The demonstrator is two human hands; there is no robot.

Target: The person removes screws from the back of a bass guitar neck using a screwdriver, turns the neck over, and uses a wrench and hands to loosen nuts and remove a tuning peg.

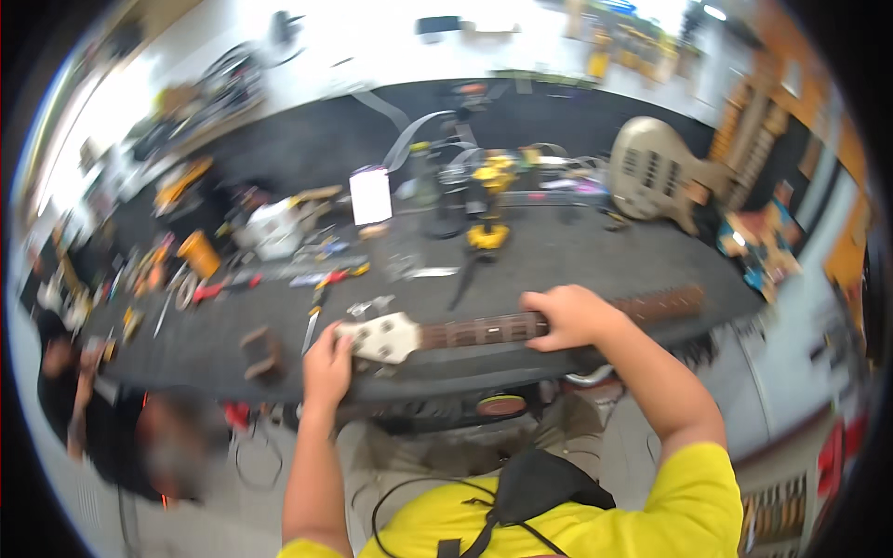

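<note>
Head view: left hand (327,365) has fingers curled on the pale headstock (383,337); right hand (569,318) grips partway along the guitar neck (479,330), which spans both sets of fingers. Even support and light pressure should limit twisting. Brown block (262,353) left of left fingers; yellow drill (493,175) beyond, between hands.

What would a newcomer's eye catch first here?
The guitar neck at the front of the workbench, its white head in the left hand, the right hand gripping farther along. Behind it stands the yellow drill, with the pale guitar body toward the right rear.
</note>
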